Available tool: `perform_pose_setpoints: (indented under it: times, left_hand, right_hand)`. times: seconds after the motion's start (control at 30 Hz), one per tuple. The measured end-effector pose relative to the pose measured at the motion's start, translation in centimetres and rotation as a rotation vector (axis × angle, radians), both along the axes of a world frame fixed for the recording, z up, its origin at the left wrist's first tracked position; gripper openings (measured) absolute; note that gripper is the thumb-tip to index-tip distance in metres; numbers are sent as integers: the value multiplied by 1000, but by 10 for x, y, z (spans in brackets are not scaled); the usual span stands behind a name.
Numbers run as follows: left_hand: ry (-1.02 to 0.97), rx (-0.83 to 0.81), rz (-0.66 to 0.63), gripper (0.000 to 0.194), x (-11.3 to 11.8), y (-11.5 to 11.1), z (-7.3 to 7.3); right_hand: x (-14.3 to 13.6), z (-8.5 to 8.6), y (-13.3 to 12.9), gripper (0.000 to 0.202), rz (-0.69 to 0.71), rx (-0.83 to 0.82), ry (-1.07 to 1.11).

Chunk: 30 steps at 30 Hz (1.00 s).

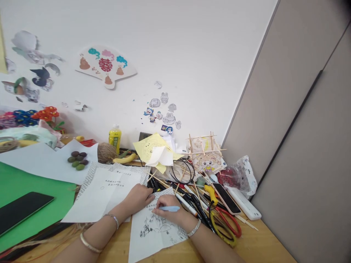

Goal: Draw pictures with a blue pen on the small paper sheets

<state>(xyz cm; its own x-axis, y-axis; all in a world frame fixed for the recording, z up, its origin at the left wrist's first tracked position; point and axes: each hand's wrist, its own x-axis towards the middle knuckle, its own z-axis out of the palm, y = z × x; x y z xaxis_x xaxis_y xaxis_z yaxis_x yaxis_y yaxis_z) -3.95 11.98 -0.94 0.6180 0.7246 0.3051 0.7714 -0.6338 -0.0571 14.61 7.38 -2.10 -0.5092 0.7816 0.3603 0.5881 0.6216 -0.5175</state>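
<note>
My right hand (168,208) is closed round a light blue pen (170,208), its fingers low over a white sheet (145,244). That sheet carries ink drawings of plants, handwriting and a crosshatched border. My left hand (139,198) lies at the sheet's upper left edge, its fingers curled and partly hidden, so what they hold, if anything, does not show. Under my left wrist is a second sheet (95,199) with short lines of handwriting. It overlaps a crosshatch-bordered paper (90,174).
Markers (192,209), red-handled scissors (233,226), a yellow glue gun (211,193) and a phone (227,198) crowd the right. A black tablet (23,210) lies on green paper (55,186) at left. Behind stand a yellow bottle (115,138) and a stick frame (204,146).
</note>
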Motion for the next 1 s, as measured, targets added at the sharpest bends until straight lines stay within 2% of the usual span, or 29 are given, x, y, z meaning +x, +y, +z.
perform_pose_setpoints:
  times: [0.37, 0.7, 0.87, 1.0]
  left_hand:
    - [-22, 9, -10, 36, 0, 4, -5]
    - [-23, -7, -13, 36, 0, 2, -1]
    - [-4, -10, -7, 34, 0, 1, 0]
    - [20, -12, -2, 32, 0, 0, 2]
  right_hand:
    - [-3, 4, 0, 20, -76, 3, -77]
    - [-2, 8, -4, 26, -30, -19, -4]
    - [0, 6, -3, 20, -33, -37, 17]
    - [3, 3, -2, 14, 20, 45, -1]
